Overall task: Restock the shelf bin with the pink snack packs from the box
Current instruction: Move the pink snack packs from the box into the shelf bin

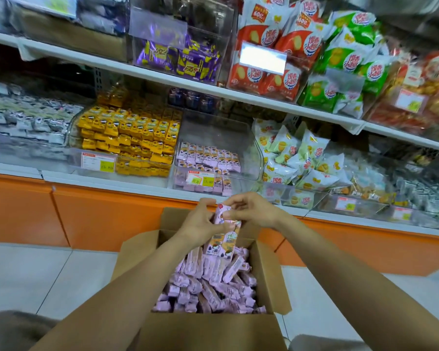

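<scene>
We hold a stack of pink snack packs (222, 243) upright above the far edge of the cardboard box (208, 330). Our left hand (200, 221) grips the upper left side of the stack with curled fingers. Our right hand (254, 211) pinches its top end from the right. The lower end of the stack hangs just above the loose pink packs (213, 287) that fill the box. The box flaps stand open, and the box sits on the floor in front of the orange shelf base (112, 214).

The clear shelf bin (238, 148) stands at the front edge of the lower shelf (137, 183), just beyond our hands. Rows of binned pink packs (208, 157) lie along its left side and front. A price tag (200, 179) is fixed to its front wall. A bin of yellow packs (129, 138) stands just to its left
</scene>
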Tool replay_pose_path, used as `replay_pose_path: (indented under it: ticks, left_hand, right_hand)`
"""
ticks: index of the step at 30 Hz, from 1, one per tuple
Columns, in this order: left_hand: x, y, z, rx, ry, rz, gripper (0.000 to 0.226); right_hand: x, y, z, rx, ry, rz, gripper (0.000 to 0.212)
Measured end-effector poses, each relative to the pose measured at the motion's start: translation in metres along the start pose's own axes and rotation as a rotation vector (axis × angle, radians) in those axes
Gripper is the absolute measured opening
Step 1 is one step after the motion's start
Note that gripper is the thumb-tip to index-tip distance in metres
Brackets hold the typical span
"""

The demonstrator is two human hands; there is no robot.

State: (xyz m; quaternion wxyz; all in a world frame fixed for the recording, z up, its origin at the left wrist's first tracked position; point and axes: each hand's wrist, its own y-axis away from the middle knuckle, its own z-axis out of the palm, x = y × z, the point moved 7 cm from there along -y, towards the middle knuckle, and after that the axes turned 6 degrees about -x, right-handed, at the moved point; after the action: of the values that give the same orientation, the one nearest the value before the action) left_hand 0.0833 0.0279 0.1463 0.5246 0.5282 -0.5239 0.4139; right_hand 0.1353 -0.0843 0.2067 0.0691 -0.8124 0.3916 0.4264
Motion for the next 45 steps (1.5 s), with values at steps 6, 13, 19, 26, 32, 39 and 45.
replay_pose_path:
  ticks: [6,13,19,26,32,39,45]
  left_hand:
    - [0.065,-0.017,-0.042,0.327,-0.728,0.503,0.042]
    - [0.032,-0.067,-0.063,0.225,-1.205,0.534,0.062]
    - [0.015,-0.078,-0.066,0.314,-1.226,0.714,0.067]
    - [0.014,-0.079,-0.068,0.349,-1.243,0.782,0.059]
    - [0.013,-0.079,-0.069,0.335,-1.248,0.764,0.062]
    - [0.012,-0.08,-0.068,0.328,-1.255,0.707,0.061]
    - [0.013,-0.079,-0.068,0.348,-1.288,0.708,0.058]
  right_hand:
    - [-0.053,-0.029,-0.118,0.298,0.169,-0.038,0.026]
    - [-0.038,-0.103,-0.153,0.312,0.654,0.109,0.028]
    - [-0.017,-0.163,-0.145,0.106,0.858,0.302,0.022]
    - [-0.002,-0.199,-0.143,-0.032,1.016,0.435,0.025]
    - [0.022,-0.212,-0.116,-0.122,1.09,0.465,0.031]
    - [0.035,-0.195,-0.121,-0.058,0.967,0.455,0.022]
    - [0.035,-0.185,-0.12,0.092,0.862,0.388,0.032]
